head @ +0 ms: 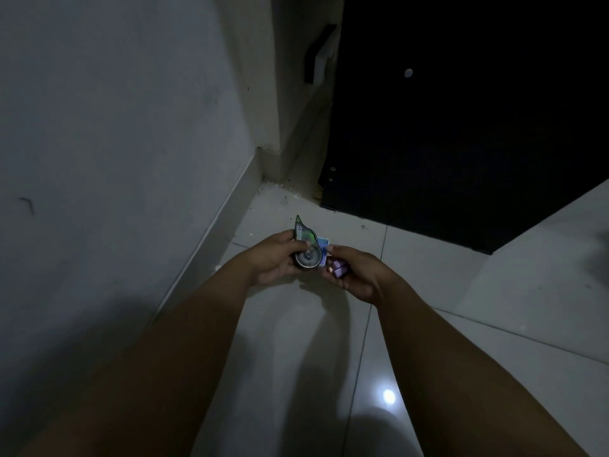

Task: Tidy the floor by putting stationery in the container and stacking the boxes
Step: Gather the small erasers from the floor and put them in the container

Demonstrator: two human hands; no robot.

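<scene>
My left hand (272,258) grips a green, teardrop-shaped correction tape dispenser (304,247), its tip pointing up and away from me. My right hand (354,270) holds a small purple item (337,270) in curled fingers. Between the two hands a small blue box or card (323,249) shows, touched by my right fingertips; who holds it I cannot tell. Both hands hover above the white tiled floor (296,341) near the corner. No container is in view.
A grey wall (115,127) with a skirting board runs along the left to a corner. A tall black cabinet or door (461,127) stands behind the hands on the right. The room is dim, with a light spot reflected on the tiles (389,396).
</scene>
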